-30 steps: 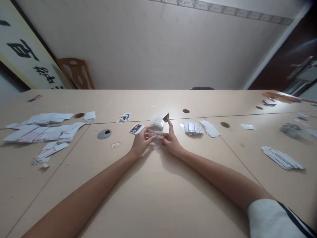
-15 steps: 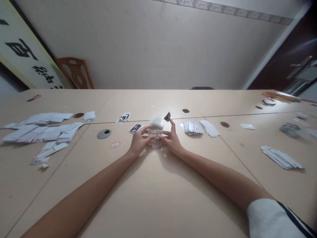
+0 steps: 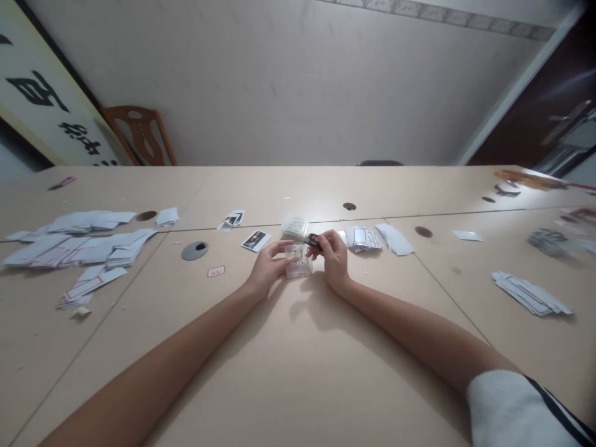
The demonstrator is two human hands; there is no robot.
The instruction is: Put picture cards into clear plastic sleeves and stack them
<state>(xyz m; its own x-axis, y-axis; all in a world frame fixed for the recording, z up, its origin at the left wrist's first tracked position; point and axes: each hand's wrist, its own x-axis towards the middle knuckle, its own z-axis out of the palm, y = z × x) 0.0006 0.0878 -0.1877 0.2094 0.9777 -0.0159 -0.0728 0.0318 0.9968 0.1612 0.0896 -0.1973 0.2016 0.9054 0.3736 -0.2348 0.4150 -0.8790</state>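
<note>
My left hand (image 3: 270,266) is closed on a small clear plastic sleeve (image 3: 298,259) with a reddish lower edge, just above the table. Between the fingers of my right hand (image 3: 334,256) is a small dark printed card (image 3: 313,241), tilted beside the top right of the sleeve. Behind both hands lies a stack of clear sleeves (image 3: 295,227). A pile of dark printed cards (image 3: 256,240) with white borders sits left of the stack. A red-edged label (image 3: 216,271) lies flat farther left.
White paper strips (image 3: 84,245) are heaped on the left. Black-lined cards (image 3: 362,239) and white slips (image 3: 393,239) lie right of my hands. More strips (image 3: 531,293) are at far right, where another person's blurred hand (image 3: 584,214) shows at the edge.
My right hand has drawn back from the clear sleeve and turned, bringing the dark card down from upright fingertips to beside the sleeve. My left hand keeps hold of the sleeve.
</note>
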